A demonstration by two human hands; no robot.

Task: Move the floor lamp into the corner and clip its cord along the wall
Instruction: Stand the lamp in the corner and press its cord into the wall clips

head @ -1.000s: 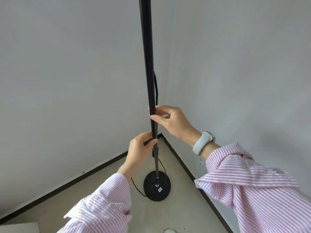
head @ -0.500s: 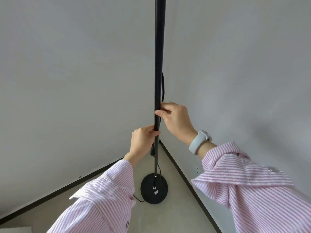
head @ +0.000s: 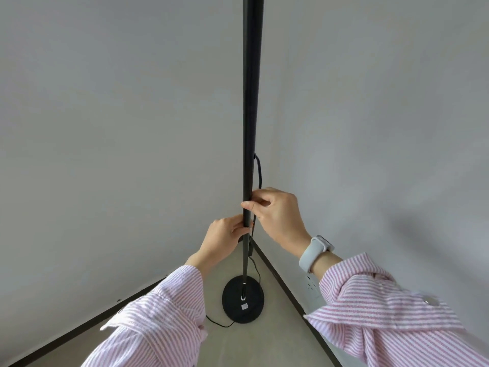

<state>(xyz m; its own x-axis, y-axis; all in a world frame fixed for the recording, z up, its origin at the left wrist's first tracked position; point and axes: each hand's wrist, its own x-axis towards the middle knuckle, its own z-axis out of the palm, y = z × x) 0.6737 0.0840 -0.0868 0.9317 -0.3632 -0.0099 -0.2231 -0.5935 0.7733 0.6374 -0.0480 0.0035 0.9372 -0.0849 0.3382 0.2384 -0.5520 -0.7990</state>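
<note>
The floor lamp's black pole (head: 251, 102) rises upright out of the top of the view, standing on a round black base (head: 243, 300) on the floor near the room's corner. My left hand (head: 225, 238) grips the pole from the left. Just above it, my right hand (head: 277, 213) holds the pole from the right, fingers wrapped over the thin black cord (head: 258, 173) that runs down behind the pole. More cord trails over the floor in front of the base. The lamp head is out of view.
Two pale grey walls meet behind the pole, each with a dark baseboard (head: 280, 279) along the beige floor. A white wall socket (head: 311, 284) sits low on the right wall, partly hidden by my right sleeve.
The pole and base have shifted right and closer to the corner. Both hands have stayed on the pole, and the view has tilted slightly.
</note>
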